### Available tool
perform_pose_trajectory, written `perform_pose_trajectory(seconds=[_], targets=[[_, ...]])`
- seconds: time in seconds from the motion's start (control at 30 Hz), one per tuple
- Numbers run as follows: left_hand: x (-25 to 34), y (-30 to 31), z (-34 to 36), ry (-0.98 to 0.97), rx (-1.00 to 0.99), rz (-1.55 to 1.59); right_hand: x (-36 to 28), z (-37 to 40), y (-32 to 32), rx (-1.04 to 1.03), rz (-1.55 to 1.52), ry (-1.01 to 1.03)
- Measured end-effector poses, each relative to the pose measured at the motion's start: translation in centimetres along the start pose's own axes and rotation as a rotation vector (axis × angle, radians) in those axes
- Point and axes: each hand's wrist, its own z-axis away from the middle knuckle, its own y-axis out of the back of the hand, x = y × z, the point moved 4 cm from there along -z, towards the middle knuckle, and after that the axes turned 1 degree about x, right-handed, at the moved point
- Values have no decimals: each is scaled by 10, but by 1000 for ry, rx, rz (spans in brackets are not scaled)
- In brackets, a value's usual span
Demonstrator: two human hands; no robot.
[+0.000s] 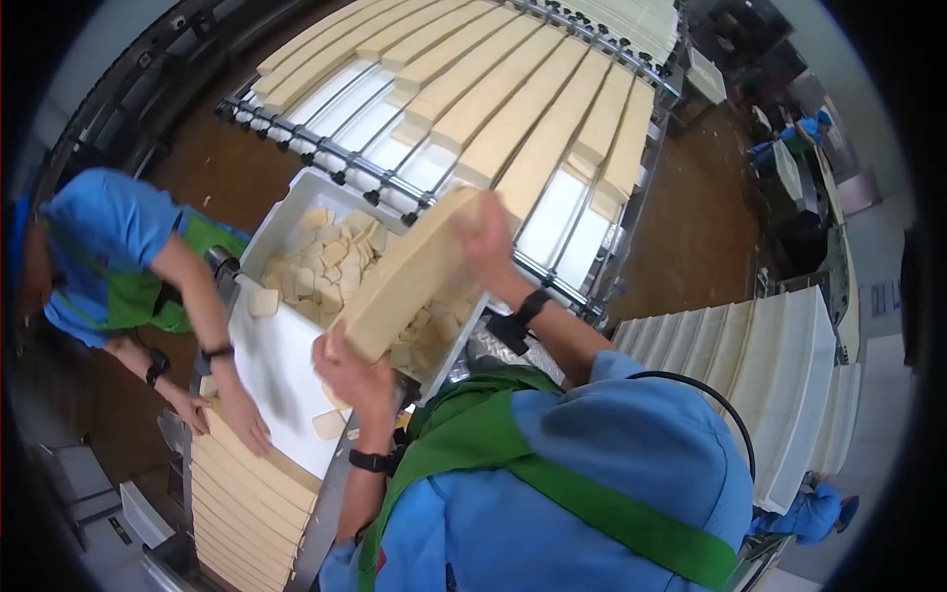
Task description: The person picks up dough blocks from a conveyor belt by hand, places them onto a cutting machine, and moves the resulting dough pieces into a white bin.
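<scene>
A long pale-yellow block (409, 271), smooth and straight-sided like a loaf, slants between my two hands above a white tub. My left hand (355, 380) is closed around its lower end. Around the upper end, my right hand (485, 242) grips the block, slightly blurred. Below it, the white tub (296, 192) contains many thin pale slices and offcuts (335, 257). Several similar long blocks (513, 89) lie side by side on a rack of metal bars (385, 183), beyond my right hand.
At left, a co-worker's hands (242, 419) rest on a row of long pale strips (247, 493). A white board (286, 375) lies between that row and the tub. White stacked trays (730, 365) stand at right. Other people (804, 513) are farther off, over a brown floor (681, 227).
</scene>
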Motion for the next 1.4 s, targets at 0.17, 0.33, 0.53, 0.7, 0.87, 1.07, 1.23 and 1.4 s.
perform_pose_trajectory(seconds=[0.17, 0.33, 0.53, 0.7, 0.87, 1.07, 1.23, 1.4], targets=[[114, -51, -2, -209, -508, 243, 108, -66, 106, 179, 237, -67], [151, -115, 22, -150, -728, 394, 190, -93, 131, -183, 487, -148], [163, -130, -3, -55, -757, 390, 207, -114, 115, -605, 825, -209], [157, -135, 5, -77, -730, 343, 200, -108, 117, -553, 829, -258], [167, -148, 4, 14, -705, 379, 181, -101, 124, -276, 942, -51], [176, -193, 5, 5, -557, 394, 153, -60, 125, -284, 900, -15], [174, -192, 8, 13, -622, 494, 114, 9, 120, -549, 207, -35], [174, -196, 4, -160, -644, 515, 86, 12, 124, -651, 311, 78]])
